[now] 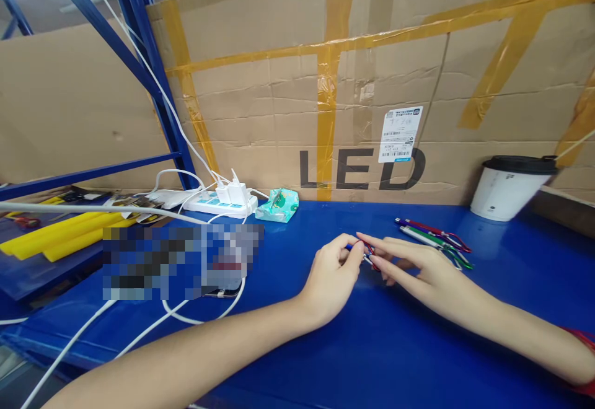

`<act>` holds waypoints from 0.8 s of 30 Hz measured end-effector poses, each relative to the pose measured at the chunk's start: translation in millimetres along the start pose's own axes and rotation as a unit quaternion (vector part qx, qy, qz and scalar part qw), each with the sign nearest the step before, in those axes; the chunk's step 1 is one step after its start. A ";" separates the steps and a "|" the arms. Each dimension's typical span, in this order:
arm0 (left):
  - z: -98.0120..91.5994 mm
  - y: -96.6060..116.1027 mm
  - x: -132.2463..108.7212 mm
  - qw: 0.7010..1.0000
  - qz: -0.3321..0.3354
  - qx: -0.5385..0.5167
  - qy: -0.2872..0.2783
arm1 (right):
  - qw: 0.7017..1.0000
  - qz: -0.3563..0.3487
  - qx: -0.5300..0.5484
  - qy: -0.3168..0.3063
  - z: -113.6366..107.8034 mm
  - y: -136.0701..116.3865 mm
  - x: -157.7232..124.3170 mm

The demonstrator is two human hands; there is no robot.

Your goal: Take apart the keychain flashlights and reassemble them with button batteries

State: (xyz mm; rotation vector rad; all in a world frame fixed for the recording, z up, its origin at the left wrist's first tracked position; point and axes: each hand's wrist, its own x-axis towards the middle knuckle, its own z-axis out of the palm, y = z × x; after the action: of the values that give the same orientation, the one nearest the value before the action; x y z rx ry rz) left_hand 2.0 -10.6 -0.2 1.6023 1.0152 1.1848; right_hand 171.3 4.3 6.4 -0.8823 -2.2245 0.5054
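Note:
My left hand (337,279) is closed in a pinch around a slim blue pen-like stick (349,246), most of which the fingers hide. A small dark red loop (370,250) and a bit of shiny metal show at its end, between the two hands. Thumb and fingertips of my right hand (421,268) pinch that loop from the other side. Just beyond the right hand lie several similar slender sticks, among them a red one (421,225) and a white one (418,237), with red and green loops (458,254) at their right ends.
A white lidded cup (509,189) stands at the back right. Behind the blue table (372,347) rises a taped cardboard sheet (279,105). At the back left are a power strip (218,203), a turquoise packet (277,206), white cables, a pixelated patch and yellow tubes (79,235).

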 end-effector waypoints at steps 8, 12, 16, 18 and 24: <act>-0.5 -3.4 1.9 0.998 -0.033 0.028 -0.042 | 0.999 -0.020 -0.030 0.008 -3.3 -3.0 -0.5; -0.4 -5.5 2.1 0.998 -0.039 0.008 -0.047 | 0.999 -0.013 -0.041 0.001 -4.0 -2.7 -0.1; 0.7 -5.6 0.6 0.999 -0.044 -0.008 -0.021 | 0.999 -0.003 -0.035 0.004 -3.4 -2.8 1.4; 0.9 -4.1 -0.5 0.998 -0.047 -0.013 -0.027 | 1.000 -0.007 -0.030 0.006 -3.9 -3.5 2.3; 0.1 3.3 -1.0 0.997 -0.050 -0.031 -0.057 | 0.999 -0.001 -0.044 -0.002 -7.1 -4.6 2.9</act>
State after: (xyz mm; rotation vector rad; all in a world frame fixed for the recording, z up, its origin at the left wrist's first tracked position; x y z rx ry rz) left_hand 2.2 -12.5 2.7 1.5353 0.9647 1.0354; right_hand 172.8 3.9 15.3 -0.9237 -2.2663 0.4122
